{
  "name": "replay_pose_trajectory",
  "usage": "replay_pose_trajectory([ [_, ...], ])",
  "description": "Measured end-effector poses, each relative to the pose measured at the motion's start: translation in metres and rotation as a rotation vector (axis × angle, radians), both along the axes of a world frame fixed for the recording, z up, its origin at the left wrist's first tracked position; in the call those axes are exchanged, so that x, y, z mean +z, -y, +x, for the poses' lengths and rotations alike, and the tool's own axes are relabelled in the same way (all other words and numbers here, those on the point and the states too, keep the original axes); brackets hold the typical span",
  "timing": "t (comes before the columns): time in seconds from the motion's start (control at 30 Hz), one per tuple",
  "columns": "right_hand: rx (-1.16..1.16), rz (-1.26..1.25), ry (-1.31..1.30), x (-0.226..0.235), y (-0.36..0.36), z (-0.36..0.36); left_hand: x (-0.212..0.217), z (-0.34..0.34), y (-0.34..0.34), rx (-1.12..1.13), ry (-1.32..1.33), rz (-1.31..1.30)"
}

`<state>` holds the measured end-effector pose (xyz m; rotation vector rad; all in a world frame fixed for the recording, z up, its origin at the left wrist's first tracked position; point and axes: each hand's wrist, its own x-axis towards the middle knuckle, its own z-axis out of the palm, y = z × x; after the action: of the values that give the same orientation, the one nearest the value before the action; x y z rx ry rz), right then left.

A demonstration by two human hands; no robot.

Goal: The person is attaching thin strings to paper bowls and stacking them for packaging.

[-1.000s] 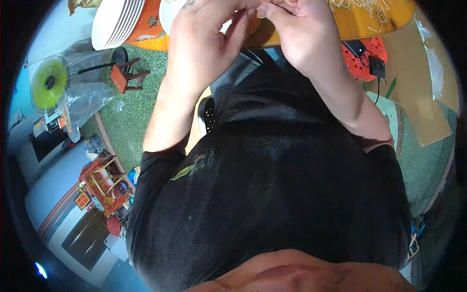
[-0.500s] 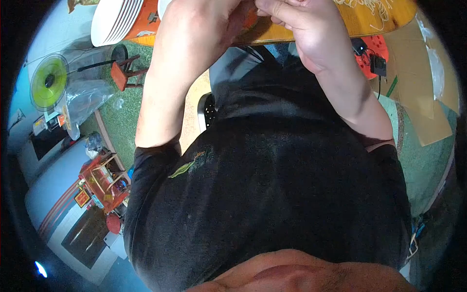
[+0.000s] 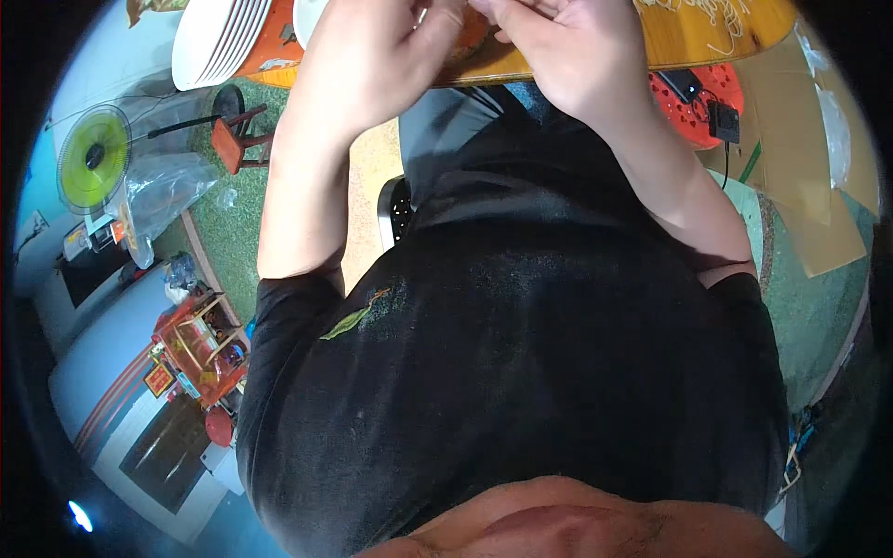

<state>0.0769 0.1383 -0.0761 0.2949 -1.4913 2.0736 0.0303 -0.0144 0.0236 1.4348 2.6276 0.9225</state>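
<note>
At the top edge my left hand (image 3: 395, 51) and my right hand (image 3: 581, 46) are close together over the wooden table (image 3: 674, 56). Their fingers curl inward with thumb and fingertips drawn together, partly cut off by the picture's edge. Anything pinched between them is too small or hidden to make out. To the right of my right hand lie loose, pale, thin strands (image 3: 721, 20) on the tabletop. Left of my left hand stands a stack of white dishes (image 3: 216, 42). Another white dish (image 3: 304, 23) is partly hidden behind that hand.
Below the table's right end a red stool (image 3: 698, 116) carries a black device and a plug with a cable. Flattened cardboard (image 3: 791, 167) lies on the right. At left are a green fan (image 3: 95, 156), a small reddish stool (image 3: 237, 144) and a red shelf (image 3: 200, 344).
My left hand has turned slightly, and its thumb now shows more. My right hand has shifted a little left and up. More of the white dish behind the left hand shows.
</note>
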Motion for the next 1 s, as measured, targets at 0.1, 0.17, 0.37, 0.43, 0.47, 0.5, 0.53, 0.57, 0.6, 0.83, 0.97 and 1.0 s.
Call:
replay_pose_trajectory([
  [0.1, -0.102, 0.256, -0.126, 0.021, -0.007, 0.012, 0.0, -0.005, 0.003, 0.202, 0.644, -0.005],
  [0.17, -0.165, 0.446, -0.017, 0.033, -0.007, 0.017, -0.032, -0.028, 0.012, -0.483, 0.9, 0.625],
  [0.37, -0.443, 0.55, -0.08, 0.039, -0.002, 0.027, -0.037, -0.048, 0.012, -0.545, 1.167, 0.611],
  [0.43, -0.376, 0.578, -0.005, 0.036, -0.002, 0.036, -0.018, -0.038, 0.013, -0.207, 1.053, 0.36],
  [0.47, -0.351, 0.505, 0.056, 0.037, 0.001, 0.038, -0.007, -0.031, 0.01, 0.123, 0.908, 0.113],
  [0.5, -0.354, 0.506, 0.059, 0.035, 0.002, 0.037, -0.007, -0.031, 0.009, 0.12, 0.91, 0.112],
  [0.53, -0.303, 0.421, 0.089, 0.033, 0.003, 0.035, -0.006, -0.029, 0.009, 0.124, 0.919, 0.111],
  [0.57, -0.252, 0.338, 0.12, 0.033, 0.005, 0.034, -0.005, -0.029, 0.009, 0.128, 0.929, 0.111],
  [0.6, -0.251, 0.337, 0.12, 0.036, 0.005, 0.034, -0.006, -0.029, 0.009, 0.13, 0.929, 0.111],
  [0.83, -0.33, 0.394, 0.117, 0.033, 0.004, 0.03, -0.033, -0.034, 0.007, -0.203, 0.982, 0.379],
  [0.97, -0.073, 0.012, 0.265, 0.027, 0.008, 0.035, -0.047, -0.047, 0.011, -0.549, 1.13, 0.617],
  [1.0, -0.073, 0.011, 0.266, 0.027, 0.006, 0.038, -0.042, -0.046, 0.015, -0.548, 1.131, 0.616],
])
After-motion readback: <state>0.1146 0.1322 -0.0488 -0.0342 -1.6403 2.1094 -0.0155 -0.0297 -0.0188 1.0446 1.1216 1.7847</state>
